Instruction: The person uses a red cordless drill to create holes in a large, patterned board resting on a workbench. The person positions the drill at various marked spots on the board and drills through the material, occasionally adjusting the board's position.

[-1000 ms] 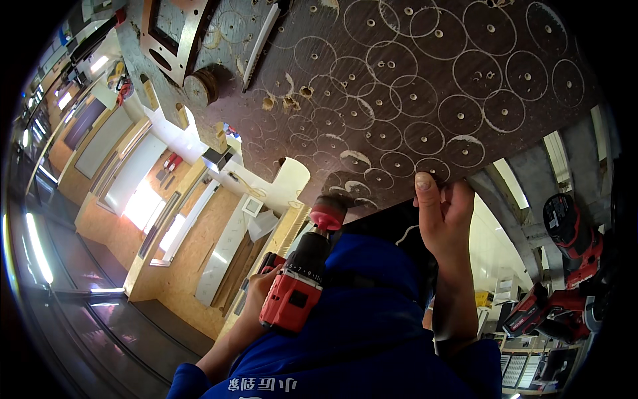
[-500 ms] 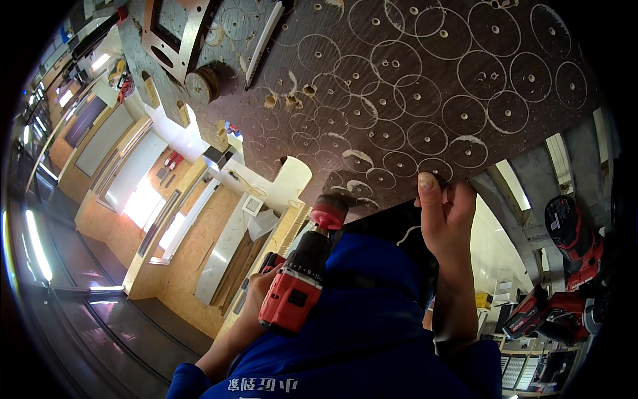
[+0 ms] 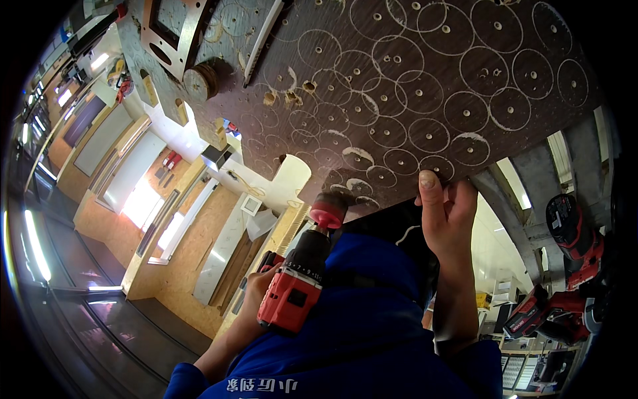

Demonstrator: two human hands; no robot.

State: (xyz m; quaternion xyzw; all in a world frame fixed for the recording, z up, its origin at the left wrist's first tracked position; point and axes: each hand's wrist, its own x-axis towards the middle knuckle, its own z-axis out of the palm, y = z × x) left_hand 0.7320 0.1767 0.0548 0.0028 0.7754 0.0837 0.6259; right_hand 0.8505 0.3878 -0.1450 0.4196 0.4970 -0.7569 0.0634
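A red and black cordless drill (image 3: 292, 296) is gripped in my left hand (image 3: 254, 292), whose fingers are mostly hidden behind its body. The red hole saw (image 3: 327, 211) in its chuck meets the near edge of a dark brown board (image 3: 412, 156) in the picture; whether it is cutting I cannot tell. Many scribed circles with small centre holes cover the board. My right hand (image 3: 448, 209) is closed at the board's near edge, right of the drill, with the thumb laid on the top face and the other fingers curled at the edge.
On the board's far left lie a round wooden piece (image 3: 199, 82), a copper-coloured plate with cutouts (image 3: 174, 40) and a thin pale strip (image 3: 262, 43). More red and black power tools (image 3: 573, 243) rest on the right. Wooden shelving (image 3: 193, 233) stands at the left.
Very little differs. The board has shifted slightly in the picture; both hands keep their holds, and the drill stays at the board's near edge.
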